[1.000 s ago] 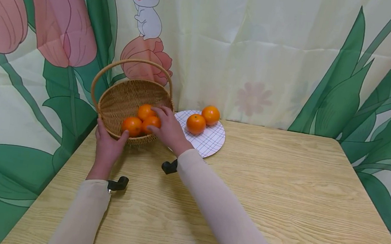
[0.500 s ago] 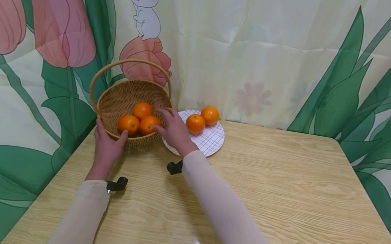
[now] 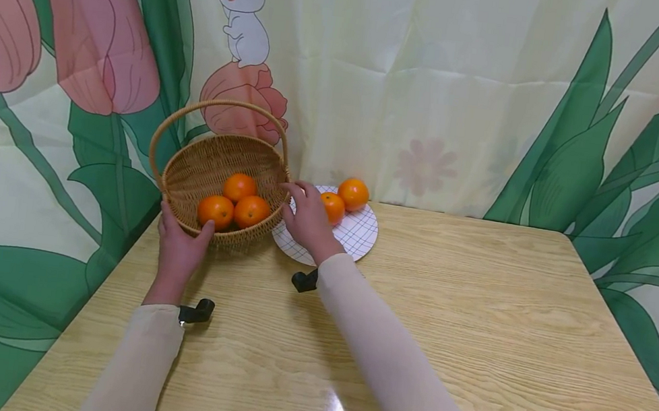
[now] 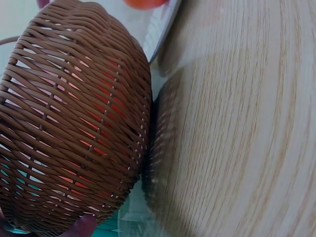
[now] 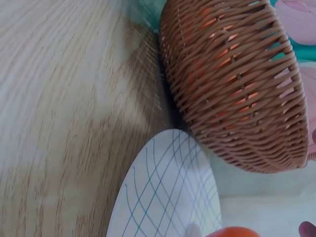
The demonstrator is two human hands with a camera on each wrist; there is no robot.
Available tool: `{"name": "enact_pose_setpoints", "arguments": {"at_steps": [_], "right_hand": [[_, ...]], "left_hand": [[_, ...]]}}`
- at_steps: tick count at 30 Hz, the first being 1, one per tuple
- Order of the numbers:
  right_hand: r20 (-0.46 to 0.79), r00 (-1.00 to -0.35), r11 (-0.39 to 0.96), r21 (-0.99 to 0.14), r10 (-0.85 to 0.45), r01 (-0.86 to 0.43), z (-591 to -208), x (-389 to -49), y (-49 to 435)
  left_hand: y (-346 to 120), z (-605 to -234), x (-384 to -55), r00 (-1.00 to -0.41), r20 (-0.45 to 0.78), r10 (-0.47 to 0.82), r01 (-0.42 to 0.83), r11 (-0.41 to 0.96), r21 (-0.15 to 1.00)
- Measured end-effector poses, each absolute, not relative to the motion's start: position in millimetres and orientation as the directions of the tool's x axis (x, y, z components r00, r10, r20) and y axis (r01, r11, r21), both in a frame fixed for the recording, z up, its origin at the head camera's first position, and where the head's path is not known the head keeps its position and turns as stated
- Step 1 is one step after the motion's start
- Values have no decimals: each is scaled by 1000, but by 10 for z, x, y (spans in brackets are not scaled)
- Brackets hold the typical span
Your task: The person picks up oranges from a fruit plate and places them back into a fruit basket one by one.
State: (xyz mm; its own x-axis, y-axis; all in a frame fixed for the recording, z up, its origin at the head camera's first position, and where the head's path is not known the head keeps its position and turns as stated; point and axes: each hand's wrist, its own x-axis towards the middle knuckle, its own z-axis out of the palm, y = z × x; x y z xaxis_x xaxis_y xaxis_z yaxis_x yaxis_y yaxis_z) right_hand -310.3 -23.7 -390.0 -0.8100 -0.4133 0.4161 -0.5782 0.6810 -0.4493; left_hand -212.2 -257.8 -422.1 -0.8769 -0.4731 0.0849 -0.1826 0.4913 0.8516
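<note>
A brown wicker basket (image 3: 195,173) with an arched handle stands at the table's back left, three oranges (image 3: 240,188) grouped in its front part. My left hand (image 3: 180,249) grips its left front rim, thumb over the edge; the left wrist view shows a thumb tip (image 4: 84,226) against the weave. Just right of the basket, my right hand (image 3: 311,220) holds nothing, its loosely bent fingertips right at the right rim. It hovers above a white plate (image 3: 360,236) with blue crossed lines. Two oranges (image 3: 353,194) lie on that plate, the nearer one partly hidden by the right hand.
Both stand on a light wood-grain table (image 3: 474,330). A curtain (image 3: 468,113) printed with tulips and a rabbit hangs close behind the basket and plate. Black camera mounts (image 3: 198,311) stick out from both wrists.
My right hand has drawn back rightward from the oranges in the basket to the rim and over the plate. Those oranges have settled slightly left. The left hand keeps its grip.
</note>
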Motion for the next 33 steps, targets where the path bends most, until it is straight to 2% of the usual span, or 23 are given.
{"name": "enact_pose_setpoints", "arguments": {"at_steps": [14,19,23,33], "right_hand": [[420,-832,770,-367,-363,-521,-4011,-3222,-96],[414,-834,809,-301,-365,-504,-4049,-3284,-50],[387,-847,841,-255,-364,-477,-4071,-3325,-22],[303,-886,872,-238,-352,-428,-4138,-3380,41]], "left_hand": [[-2582,-4236,-2143,-870,126,-477,-154,506,849],[-2579,-4241,-2143,-869,129,-478,-152,506,849],[-2584,-4246,-2148,-868,137,-478,-145,508,849],[-2588,-4235,-2141,-870,115,-479,-160,495,854]]}}
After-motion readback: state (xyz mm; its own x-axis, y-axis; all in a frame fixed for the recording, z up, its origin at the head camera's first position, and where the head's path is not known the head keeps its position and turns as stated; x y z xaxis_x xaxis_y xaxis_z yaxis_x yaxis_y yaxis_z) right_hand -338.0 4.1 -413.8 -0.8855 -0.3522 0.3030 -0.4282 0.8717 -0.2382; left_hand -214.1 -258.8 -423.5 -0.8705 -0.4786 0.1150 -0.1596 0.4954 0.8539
